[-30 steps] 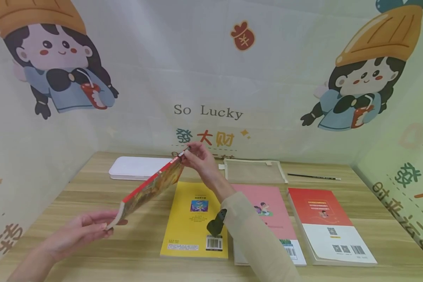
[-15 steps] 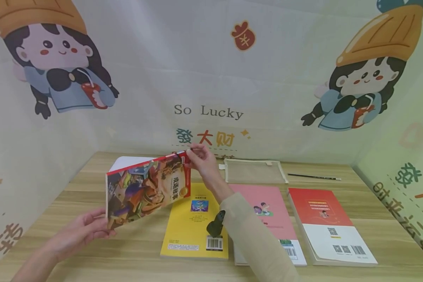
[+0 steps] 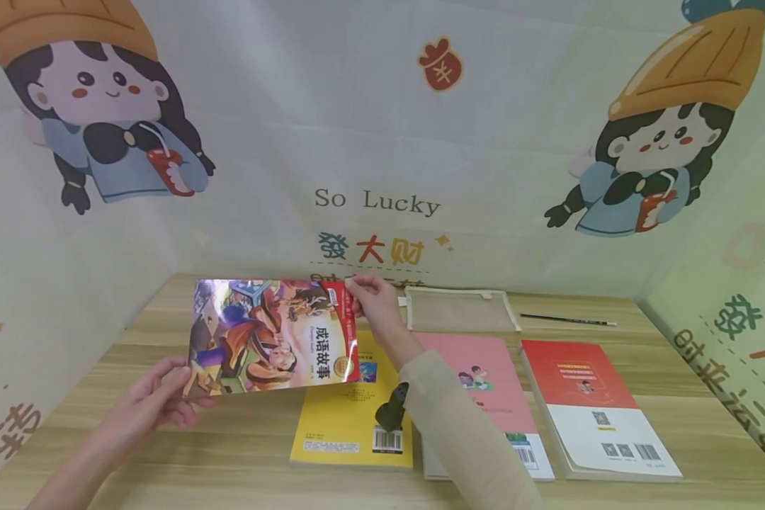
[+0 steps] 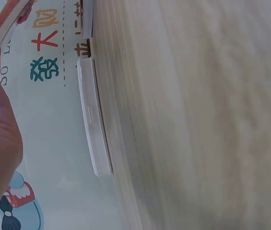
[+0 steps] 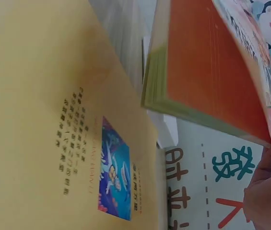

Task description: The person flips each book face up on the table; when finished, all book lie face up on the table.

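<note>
A picture book point(image 3: 255, 336) with a colourful illustrated cover and a red band is held above the table, turned sideways with its cover facing up. My left hand point(image 3: 149, 400) holds its near left corner, thumb on the cover side. At the far right corner, my right hand point(image 3: 376, 304) pinches the red band. The right wrist view shows the orange underside of the book point(image 5: 212, 67) and its page edges, with the right hand point(image 5: 269, 187) at one corner. Beneath the raised book lies a yellow book point(image 3: 338, 425), partly covered by it in the head view.
A pink book point(image 3: 465, 361) and a red and white book point(image 3: 602, 411) lie in a row to the right. Behind them are a mesh zip pouch point(image 3: 459, 312) and a black pencil point(image 3: 567, 319). In the left wrist view, a white case point(image 4: 94, 120) stands by the printed backdrop point(image 4: 53, 129).
The book has tilted from nearly edge-on until its front cover faces up toward the head camera. The left hand has moved slightly up and left; the right hand has lowered slightly, still pinching its corner.
</note>
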`<control>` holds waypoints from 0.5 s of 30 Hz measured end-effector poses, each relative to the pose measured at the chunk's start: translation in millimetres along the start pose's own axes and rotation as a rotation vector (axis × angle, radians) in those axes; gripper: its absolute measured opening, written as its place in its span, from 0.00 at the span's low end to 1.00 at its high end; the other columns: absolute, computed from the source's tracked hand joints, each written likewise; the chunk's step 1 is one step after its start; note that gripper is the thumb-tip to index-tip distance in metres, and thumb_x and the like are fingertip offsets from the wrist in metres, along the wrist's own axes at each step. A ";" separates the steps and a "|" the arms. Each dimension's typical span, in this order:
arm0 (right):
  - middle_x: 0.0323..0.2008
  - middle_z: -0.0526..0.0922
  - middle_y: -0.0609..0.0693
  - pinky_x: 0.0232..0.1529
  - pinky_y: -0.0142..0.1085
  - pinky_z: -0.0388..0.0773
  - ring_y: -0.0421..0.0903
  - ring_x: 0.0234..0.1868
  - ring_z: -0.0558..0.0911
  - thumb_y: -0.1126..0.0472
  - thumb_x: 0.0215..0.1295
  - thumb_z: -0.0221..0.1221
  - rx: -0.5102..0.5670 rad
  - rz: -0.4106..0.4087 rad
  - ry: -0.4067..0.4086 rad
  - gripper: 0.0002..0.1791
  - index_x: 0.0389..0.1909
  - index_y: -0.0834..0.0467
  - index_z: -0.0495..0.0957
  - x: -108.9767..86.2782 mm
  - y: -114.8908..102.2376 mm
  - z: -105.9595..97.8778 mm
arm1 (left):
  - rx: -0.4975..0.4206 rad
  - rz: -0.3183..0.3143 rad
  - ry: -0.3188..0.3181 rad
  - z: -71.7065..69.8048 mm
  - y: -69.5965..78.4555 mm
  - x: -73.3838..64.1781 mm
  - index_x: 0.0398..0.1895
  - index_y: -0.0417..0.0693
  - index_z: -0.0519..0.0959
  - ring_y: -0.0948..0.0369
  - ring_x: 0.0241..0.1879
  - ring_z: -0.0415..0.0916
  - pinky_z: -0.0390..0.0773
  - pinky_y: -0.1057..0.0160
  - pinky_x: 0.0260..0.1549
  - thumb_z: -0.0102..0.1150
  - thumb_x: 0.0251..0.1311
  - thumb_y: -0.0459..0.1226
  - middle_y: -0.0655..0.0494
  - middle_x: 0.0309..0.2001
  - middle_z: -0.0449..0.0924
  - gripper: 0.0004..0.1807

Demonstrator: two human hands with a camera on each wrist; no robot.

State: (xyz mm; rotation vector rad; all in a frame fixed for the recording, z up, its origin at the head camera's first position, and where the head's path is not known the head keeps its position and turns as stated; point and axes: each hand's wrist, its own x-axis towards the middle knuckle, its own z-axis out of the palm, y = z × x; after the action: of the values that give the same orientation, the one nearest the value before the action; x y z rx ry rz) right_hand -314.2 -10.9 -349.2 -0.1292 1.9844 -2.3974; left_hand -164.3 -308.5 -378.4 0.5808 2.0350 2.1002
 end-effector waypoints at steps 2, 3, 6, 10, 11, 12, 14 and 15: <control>0.27 0.76 0.51 0.17 0.24 0.68 0.37 0.17 0.68 0.60 0.56 0.59 -0.009 0.031 -0.005 0.14 0.41 0.63 0.73 -0.7 1.5 -0.3 | 0.040 0.027 0.042 1.1 0.2 0.0 0.47 0.54 0.66 0.57 0.21 0.76 0.78 0.61 0.21 0.30 0.69 0.33 0.43 0.31 0.79 0.13; 0.27 0.76 0.50 0.17 0.25 0.66 0.37 0.16 0.67 0.60 0.56 0.59 -0.014 0.044 -0.008 0.14 0.40 0.63 0.73 -1.0 2.4 -0.5 | 0.053 0.036 0.058 1.6 0.5 -0.3 0.48 0.54 0.66 0.57 0.21 0.76 0.77 0.62 0.20 0.30 0.69 0.33 0.43 0.30 0.79 0.13; 0.28 0.76 0.49 0.16 0.26 0.62 0.37 0.15 0.64 0.57 0.56 0.59 -0.043 0.078 -0.023 0.14 0.41 0.62 0.74 -1.9 4.8 -1.1 | 0.051 0.058 0.092 2.9 0.9 -1.2 0.49 0.55 0.64 0.58 0.20 0.76 0.77 0.64 0.19 0.31 0.68 0.33 0.44 0.29 0.79 0.12; 0.26 0.76 0.48 0.15 0.27 0.59 0.38 0.13 0.61 0.54 0.56 0.59 -0.104 0.095 -0.079 0.16 0.43 0.59 0.75 -3.2 8.1 -1.5 | -0.019 0.101 0.127 3.7 0.4 -1.3 0.48 0.53 0.64 0.59 0.22 0.76 0.76 0.66 0.20 0.32 0.68 0.33 0.46 0.28 0.79 0.11; 0.25 0.75 0.48 0.15 0.27 0.58 0.38 0.13 0.61 0.54 0.56 0.59 -0.122 0.095 -0.102 0.17 0.44 0.58 0.75 -3.9 8.5 -1.4 | -0.041 0.118 0.132 3.8 0.3 -1.0 0.48 0.52 0.64 0.59 0.22 0.76 0.76 0.66 0.20 0.32 0.68 0.33 0.46 0.28 0.79 0.11; 0.23 0.74 0.48 0.15 0.28 0.58 0.38 0.12 0.60 0.54 0.56 0.59 -0.139 0.099 -0.123 0.17 0.44 0.57 0.75 -4.8 8.9 -1.1 | -0.061 0.129 0.140 3.9 0.2 -0.5 0.48 0.51 0.64 0.59 0.23 0.76 0.76 0.66 0.20 0.32 0.68 0.33 0.46 0.28 0.79 0.11; 0.20 0.71 0.49 0.15 0.29 0.57 0.39 0.12 0.60 0.53 0.56 0.59 -0.180 0.109 -0.168 0.17 0.46 0.55 0.74 -7.3 8.9 -0.4 | -0.084 0.148 0.167 4.3 -0.1 0.5 0.47 0.50 0.63 0.59 0.24 0.77 0.76 0.67 0.21 0.32 0.68 0.32 0.47 0.29 0.80 0.10; 0.18 0.70 0.49 0.15 0.29 0.57 0.40 0.12 0.60 0.53 0.55 0.59 -0.198 0.116 -0.185 0.18 0.46 0.54 0.74 -9.0 8.5 0.0 | -0.097 0.155 0.179 4.6 -0.4 0.7 0.47 0.49 0.63 0.60 0.24 0.77 0.77 0.67 0.22 0.32 0.68 0.32 0.48 0.29 0.80 0.09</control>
State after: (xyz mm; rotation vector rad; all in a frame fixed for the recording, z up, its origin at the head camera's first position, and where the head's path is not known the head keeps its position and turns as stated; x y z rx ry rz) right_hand -305.5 -11.8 -358.0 -0.2252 2.0759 -2.0363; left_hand -163.2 -304.0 -378.7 0.5712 2.0222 2.4060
